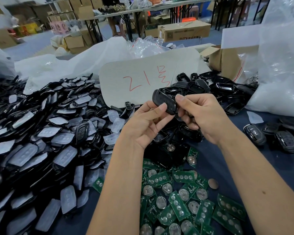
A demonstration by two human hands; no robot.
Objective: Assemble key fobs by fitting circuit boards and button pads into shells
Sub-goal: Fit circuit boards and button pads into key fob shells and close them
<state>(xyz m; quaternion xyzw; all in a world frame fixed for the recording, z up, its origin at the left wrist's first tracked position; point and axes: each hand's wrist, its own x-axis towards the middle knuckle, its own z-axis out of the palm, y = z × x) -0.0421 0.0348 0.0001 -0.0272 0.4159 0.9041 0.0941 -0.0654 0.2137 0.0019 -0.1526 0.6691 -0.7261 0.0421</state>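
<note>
Black shell (164,102) held above mid-bench, pinched between left hand (145,123) thumb and fingers and gripped at its right end by right hand (204,116). Green circuit boards (178,202) heaped near front edge. Button pads (41,150) piled along left side. Open cardboard box (227,60) at far right corner, contents unclear. Finished fobs (270,138) by right edge.

Glossy black shell (164,102), seemingly closed, tilted

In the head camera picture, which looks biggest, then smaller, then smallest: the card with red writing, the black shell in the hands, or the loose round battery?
1. Card with red writing
2. Black shell
3. Round battery
</note>
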